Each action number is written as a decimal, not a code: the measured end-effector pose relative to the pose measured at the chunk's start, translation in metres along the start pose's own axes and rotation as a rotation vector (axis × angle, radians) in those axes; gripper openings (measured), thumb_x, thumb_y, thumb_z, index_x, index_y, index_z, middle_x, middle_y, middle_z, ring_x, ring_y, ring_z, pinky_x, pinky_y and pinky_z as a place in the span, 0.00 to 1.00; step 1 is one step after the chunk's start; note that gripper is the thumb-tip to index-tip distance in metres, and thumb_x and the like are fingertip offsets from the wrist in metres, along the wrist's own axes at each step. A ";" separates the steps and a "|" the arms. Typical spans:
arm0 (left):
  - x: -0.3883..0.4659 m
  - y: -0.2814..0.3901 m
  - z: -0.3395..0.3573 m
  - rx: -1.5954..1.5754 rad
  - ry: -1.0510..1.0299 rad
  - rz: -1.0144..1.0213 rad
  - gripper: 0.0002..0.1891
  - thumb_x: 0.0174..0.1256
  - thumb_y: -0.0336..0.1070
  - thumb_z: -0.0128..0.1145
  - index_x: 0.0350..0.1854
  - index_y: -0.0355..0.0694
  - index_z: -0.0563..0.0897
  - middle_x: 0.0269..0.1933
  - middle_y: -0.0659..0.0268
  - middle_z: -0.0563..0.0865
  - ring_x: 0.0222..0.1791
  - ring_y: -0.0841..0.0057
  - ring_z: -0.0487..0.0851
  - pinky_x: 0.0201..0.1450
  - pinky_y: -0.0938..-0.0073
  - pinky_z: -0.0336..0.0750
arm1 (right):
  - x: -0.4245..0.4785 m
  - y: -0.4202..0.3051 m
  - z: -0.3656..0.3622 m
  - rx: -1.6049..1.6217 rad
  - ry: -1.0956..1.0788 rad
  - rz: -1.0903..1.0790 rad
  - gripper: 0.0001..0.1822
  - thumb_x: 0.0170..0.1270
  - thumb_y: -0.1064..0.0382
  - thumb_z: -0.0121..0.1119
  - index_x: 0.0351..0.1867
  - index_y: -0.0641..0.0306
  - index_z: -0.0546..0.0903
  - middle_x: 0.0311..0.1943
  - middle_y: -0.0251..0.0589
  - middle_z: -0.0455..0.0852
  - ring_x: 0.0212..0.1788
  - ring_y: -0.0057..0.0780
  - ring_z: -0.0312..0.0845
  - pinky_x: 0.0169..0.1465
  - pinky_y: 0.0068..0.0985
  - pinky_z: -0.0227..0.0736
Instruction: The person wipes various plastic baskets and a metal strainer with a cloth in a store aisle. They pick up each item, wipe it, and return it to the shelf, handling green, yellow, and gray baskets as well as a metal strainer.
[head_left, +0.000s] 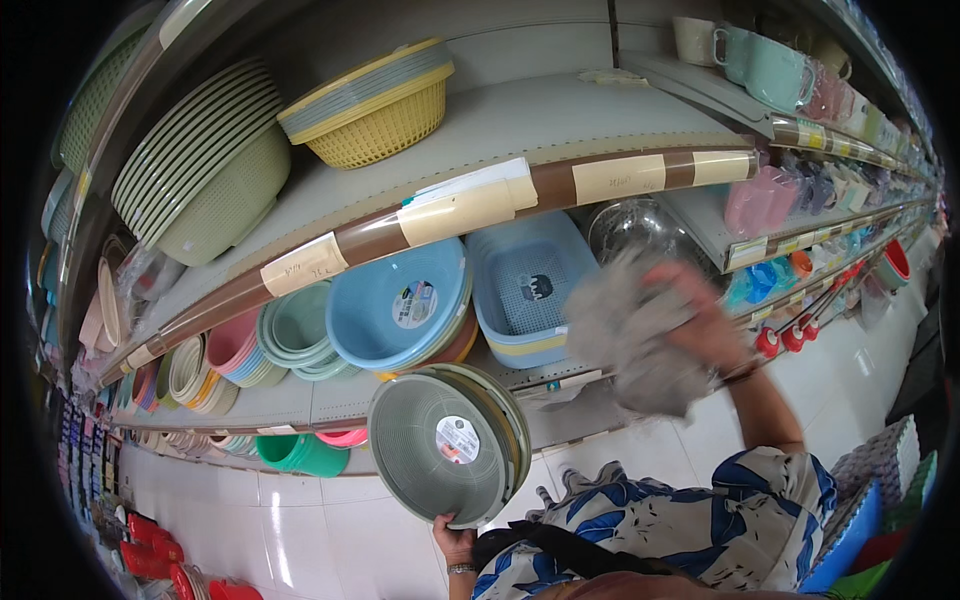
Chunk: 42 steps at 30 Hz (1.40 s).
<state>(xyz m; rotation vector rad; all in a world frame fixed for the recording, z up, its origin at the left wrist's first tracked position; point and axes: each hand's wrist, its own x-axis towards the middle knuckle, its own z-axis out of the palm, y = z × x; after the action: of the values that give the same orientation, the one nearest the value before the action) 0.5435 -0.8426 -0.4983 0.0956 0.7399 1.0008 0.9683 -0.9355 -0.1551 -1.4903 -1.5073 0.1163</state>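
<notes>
My left hand (453, 541) grips the rim of a stack of round plastic basins (405, 450); the top one is grey-green with a round label inside, and others show nested behind it. The stack is tilted in front of the lower shelf. To the right, my right hand (701, 322) holds a grey cloth (634, 330), both blurred. The cloth hangs before a light blue rectangular basket (517, 247) and a clear, shiny bowl-like thing (637, 225), partly hiding the latter. A round blue basin (375, 315) sits left of the basket.
Above, the shelf (517, 112) bears pale green colanders (225, 195) and yellow and grey baskets (382, 120). Its price-tag edge (465, 210) juts over the lower shelf. A green tub (300, 454) stands low down, red plastic items (154, 551) at lower left, mugs (772, 75) at upper right.
</notes>
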 end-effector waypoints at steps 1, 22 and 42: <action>0.002 0.000 0.000 -0.003 0.000 -0.005 0.20 0.41 0.28 0.51 0.43 0.34 0.76 0.45 0.60 0.80 0.48 0.61 0.76 0.56 0.55 0.69 | 0.006 -0.007 -0.032 -0.337 0.180 -0.110 0.26 0.44 0.73 0.61 0.50 0.62 0.74 0.48 0.36 0.76 0.53 0.27 0.70 0.57 0.24 0.64; -0.012 -0.003 0.033 0.041 0.376 0.197 0.23 0.34 0.32 0.52 0.41 0.36 0.77 0.41 0.63 0.80 0.44 0.65 0.76 0.53 0.65 0.70 | 0.265 0.006 -0.044 -0.707 -0.612 -0.032 0.41 0.59 0.42 0.53 0.68 0.52 0.50 0.58 0.63 0.66 0.61 0.51 0.63 0.62 0.35 0.59; -0.024 -0.018 0.042 -0.013 0.204 0.121 0.28 0.41 0.35 0.51 0.51 0.35 0.73 0.46 0.58 0.80 0.48 0.60 0.77 0.56 0.58 0.70 | 0.399 0.068 0.036 -0.874 -0.658 -0.026 0.40 0.61 0.36 0.45 0.66 0.62 0.58 0.65 0.54 0.60 0.67 0.45 0.53 0.68 0.31 0.50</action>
<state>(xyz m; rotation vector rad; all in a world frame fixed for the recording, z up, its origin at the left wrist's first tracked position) 0.5743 -0.8605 -0.4609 0.0271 0.9219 1.1415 1.0835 -0.5783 -0.0007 -2.2562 -2.2742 -0.0995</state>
